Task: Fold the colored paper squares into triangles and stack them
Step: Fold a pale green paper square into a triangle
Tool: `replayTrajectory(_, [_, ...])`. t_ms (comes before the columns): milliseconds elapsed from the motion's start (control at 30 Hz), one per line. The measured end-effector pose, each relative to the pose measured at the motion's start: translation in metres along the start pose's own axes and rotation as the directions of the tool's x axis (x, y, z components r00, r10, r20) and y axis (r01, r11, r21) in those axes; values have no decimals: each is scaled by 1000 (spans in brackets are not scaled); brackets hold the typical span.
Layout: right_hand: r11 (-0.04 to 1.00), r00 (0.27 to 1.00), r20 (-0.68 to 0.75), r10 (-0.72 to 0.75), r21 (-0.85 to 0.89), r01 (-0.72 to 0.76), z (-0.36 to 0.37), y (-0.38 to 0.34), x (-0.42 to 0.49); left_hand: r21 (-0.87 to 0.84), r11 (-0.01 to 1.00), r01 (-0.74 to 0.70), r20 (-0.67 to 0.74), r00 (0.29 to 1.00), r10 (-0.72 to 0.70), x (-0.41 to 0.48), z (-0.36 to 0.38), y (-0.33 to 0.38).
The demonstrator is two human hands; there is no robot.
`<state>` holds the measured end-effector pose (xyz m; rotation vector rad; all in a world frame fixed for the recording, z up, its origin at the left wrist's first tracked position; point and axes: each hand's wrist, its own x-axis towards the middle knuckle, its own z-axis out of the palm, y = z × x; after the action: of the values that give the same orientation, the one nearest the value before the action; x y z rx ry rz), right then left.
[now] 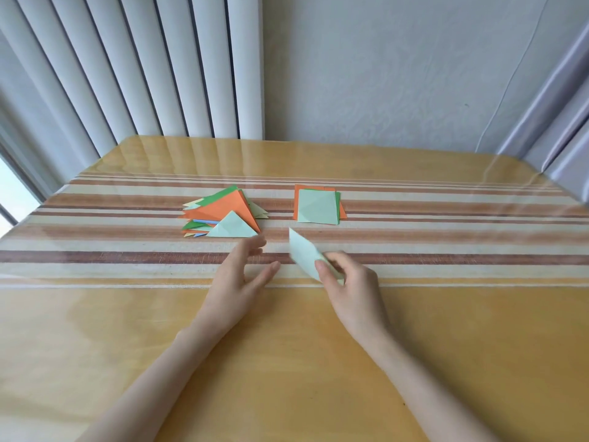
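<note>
Right grip (350, 282) pinches the green sheet (302, 250), left grip (236, 282) wide and empty. Paper's light and floppy, so I'd pinch corners and crease on the table (287, 362).

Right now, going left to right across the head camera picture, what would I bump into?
Bright window strip, heap of folded coloured paper triangles, stack of unfolded coloured paper squares, pale lilac curtain. The left hand and right hand overlap these, so I skipped them.

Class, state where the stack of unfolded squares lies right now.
Head view: the squares lie on the striped cloth, right of the triangle pile and just beyond the right hand pinching a green sheet.
</note>
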<state>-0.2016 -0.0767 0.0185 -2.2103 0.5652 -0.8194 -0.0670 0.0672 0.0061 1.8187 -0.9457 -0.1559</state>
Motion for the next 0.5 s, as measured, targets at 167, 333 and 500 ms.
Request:
replayTrajectory(167, [598, 843, 328, 425, 597, -534, 0, -15, 10, -468, 784, 407, 140, 911, -389, 13, 3, 20])
replayTrajectory(333, [876, 961, 172, 216, 400, -269, -6, 2, 10, -349, 846, 403, 71, 912, -405, 20, 4, 18])
replayTrajectory(500, [884, 834, 357, -421, -44, 465, -14, 41, 20, 44, 959, 280, 50, 958, -282, 18, 4, 10])
